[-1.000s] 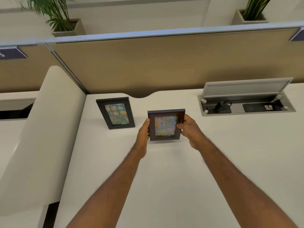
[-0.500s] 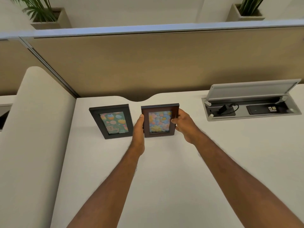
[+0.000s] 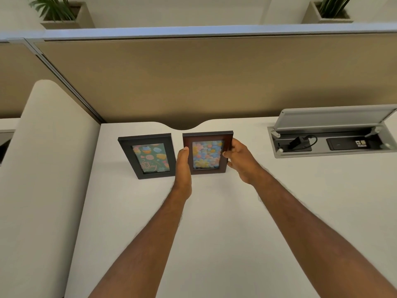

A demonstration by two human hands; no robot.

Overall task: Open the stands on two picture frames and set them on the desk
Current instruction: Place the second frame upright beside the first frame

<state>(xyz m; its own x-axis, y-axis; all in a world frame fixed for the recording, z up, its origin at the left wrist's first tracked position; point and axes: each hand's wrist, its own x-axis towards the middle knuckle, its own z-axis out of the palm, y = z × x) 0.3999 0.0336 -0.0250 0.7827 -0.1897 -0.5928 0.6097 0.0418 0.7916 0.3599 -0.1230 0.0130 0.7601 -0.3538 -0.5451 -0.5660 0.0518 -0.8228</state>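
A black picture frame (image 3: 148,157) with a green birthday picture stands upright on the white desk (image 3: 214,211), leaning back, at the far left. Right beside it a dark brown picture frame (image 3: 207,152) with a flower picture stands upright, its bottom edge at the desk. My left hand (image 3: 183,168) grips the brown frame's left edge, between the two frames. My right hand (image 3: 240,158) grips its right edge, fingers curled behind it. Both stands are hidden behind the frames.
A tan partition wall (image 3: 214,78) rises just behind the frames. An open cable tray (image 3: 330,143) with a raised grey lid and a black plug sits in the desk at the right. A rounded white side panel (image 3: 43,168) borders the desk on the left.
Both hands carried the brown frame away from me and left, from mid-desk to a spot right beside the black frame, and lowered it to the desk.
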